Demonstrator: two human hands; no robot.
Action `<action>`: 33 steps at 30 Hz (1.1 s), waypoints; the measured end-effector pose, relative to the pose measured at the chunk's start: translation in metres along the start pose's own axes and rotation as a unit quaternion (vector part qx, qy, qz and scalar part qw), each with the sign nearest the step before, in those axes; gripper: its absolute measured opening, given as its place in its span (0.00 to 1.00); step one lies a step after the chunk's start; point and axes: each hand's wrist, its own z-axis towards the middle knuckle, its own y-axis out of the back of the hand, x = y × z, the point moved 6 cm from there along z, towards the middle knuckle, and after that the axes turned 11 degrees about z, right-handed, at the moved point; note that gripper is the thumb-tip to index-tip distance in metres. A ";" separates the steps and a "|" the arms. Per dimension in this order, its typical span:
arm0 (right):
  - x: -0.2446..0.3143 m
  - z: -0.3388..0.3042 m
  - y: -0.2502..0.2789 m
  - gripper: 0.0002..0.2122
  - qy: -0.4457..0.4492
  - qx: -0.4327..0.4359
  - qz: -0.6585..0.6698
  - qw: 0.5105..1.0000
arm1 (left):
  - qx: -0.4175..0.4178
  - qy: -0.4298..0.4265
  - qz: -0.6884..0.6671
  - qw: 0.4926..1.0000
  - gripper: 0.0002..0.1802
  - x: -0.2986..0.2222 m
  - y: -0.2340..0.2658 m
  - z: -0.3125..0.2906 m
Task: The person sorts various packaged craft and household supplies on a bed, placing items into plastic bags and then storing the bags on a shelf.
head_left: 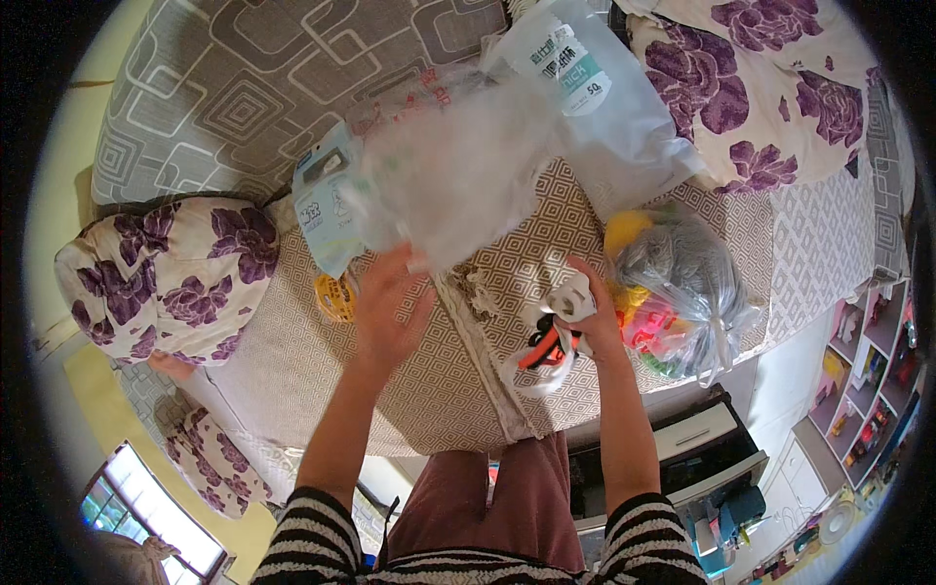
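My left hand [388, 310] is spread open just below a blurred clear plastic bag [458, 171] that hangs in the air over the bed; whether the fingers touch it I cannot tell. My right hand [590, 317] grips the top of a small white plastic bag [546, 356] with orange and black things inside. Both hands are over a brown and white patterned bedspread [439, 380].
A white plastic package [600, 93] lies behind the clear bag. A tied clear bag of grey, yellow and red items [678, 283] sits to the right. Floral pillows [171, 278] lie left and at top right [770, 97]. A small yellow object [336, 297] is near my left hand.
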 end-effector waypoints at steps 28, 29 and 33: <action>-0.130 -0.058 -0.121 0.29 -0.052 0.162 -0.532 0.829 | 0.127 0.097 0.065 0.985 0.38 0.021 -0.090 -0.060; -0.131 -0.064 -0.126 0.27 0.004 0.167 -0.601 0.782 | 0.212 0.131 0.032 0.968 0.39 0.021 -0.100 -0.063; -0.151 -0.087 -0.156 0.25 0.056 0.279 -0.726 0.626 | 0.201 0.144 0.104 0.963 0.33 0.020 -0.098 -0.077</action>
